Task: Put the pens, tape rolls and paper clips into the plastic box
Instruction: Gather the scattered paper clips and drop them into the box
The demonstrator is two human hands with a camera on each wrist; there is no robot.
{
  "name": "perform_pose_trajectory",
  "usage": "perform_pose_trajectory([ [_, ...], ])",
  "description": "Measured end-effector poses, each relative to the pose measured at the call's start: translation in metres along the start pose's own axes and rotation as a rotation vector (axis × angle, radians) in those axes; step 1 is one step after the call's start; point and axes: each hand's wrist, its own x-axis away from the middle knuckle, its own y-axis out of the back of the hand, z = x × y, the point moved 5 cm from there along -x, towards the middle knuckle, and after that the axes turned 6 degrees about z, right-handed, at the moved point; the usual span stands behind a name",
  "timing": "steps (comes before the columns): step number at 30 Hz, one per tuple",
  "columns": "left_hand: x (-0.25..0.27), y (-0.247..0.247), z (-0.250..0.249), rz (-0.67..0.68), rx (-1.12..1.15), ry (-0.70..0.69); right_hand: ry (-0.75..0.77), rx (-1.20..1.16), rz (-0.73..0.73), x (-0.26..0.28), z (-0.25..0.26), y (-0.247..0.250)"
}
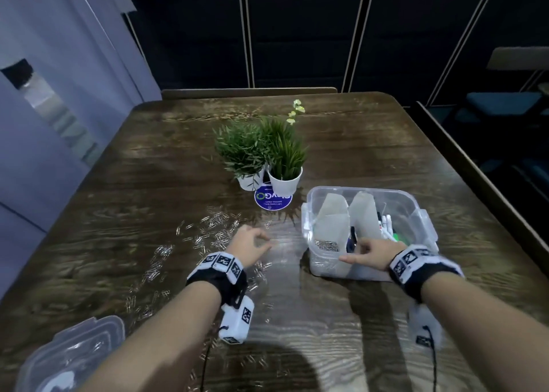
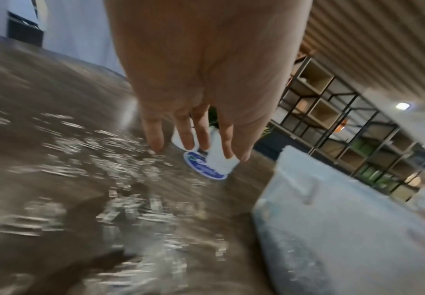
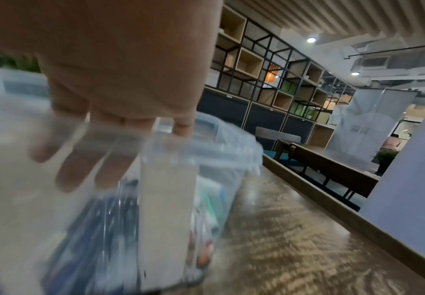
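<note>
Head view, lower right: one clear plastic box (image 1: 421, 213) on the desk (image 1: 148, 183), two translucent dividers inside, pens right, paper clips (image 1: 326, 245) left. Dozens more clips (image 1: 214, 228) lie scattered centre-left. Two potted plants (image 1: 267, 157); one lid (image 1: 74, 353). Left hand (image 1: 248, 247) loosely curled, holding nothing; right hand (image 1: 371, 253) relaxed over the box.

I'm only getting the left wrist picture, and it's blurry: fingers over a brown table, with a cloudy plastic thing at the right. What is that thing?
Observer: A clear plastic box with upright dividers; the head view shows it whole.
Operator: Anything in it?
Observer: Paper clips in the near left section, pens in the right one.
Operator: Where's the other hand?
Observer: The right hand is over the box's near edge, fingers reaching in.
</note>
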Motion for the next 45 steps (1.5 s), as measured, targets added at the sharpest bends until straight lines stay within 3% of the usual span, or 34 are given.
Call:
perform_pose_trajectory([
  [5,0.01,0.029,0.086,0.05,-0.101,0.236,0.054,-0.159,-0.225,0.005,0.053,0.065],
  [8,0.001,0.043,0.119,-0.008,-0.1,0.268,0.175,-0.231,-0.301,-0.004,0.116,0.072],
  [12,-0.021,0.041,0.143,-0.07,-0.051,0.272,0.328,-0.273,-0.206,-0.052,0.192,0.023],
  [15,-0.041,0.026,0.15,-0.02,-0.025,0.277,0.331,-0.217,-0.058,-0.092,0.22,-0.031],
  [19,-0.068,0.004,0.154,0.043,0.012,0.256,0.278,-0.143,-0.003,-0.139,0.218,-0.07],
  [25,-0.091,-0.003,0.161,-0.081,0.029,0.311,0.214,0.099,0.025,-0.195,0.207,-0.079],
  [28,-0.092,-0.007,0.163,-0.106,0.028,0.339,0.245,0.087,0.072,-0.196,0.207,-0.088],
  [32,-0.092,-0.008,0.163,-0.179,0.074,0.323,0.276,-0.001,-0.051,-0.183,0.203,-0.101],
  [38,-0.089,-0.008,0.162,-0.136,0.089,0.362,0.237,-0.126,-0.091,-0.17,0.195,-0.115],
  [43,-0.089,-0.006,0.16,-0.12,0.11,0.35,0.146,-0.103,-0.045,-0.162,0.196,-0.115],
  [45,-0.088,-0.009,0.162,-0.121,0.103,0.368,0.082,-0.094,0.045,-0.167,0.197,-0.113],
])
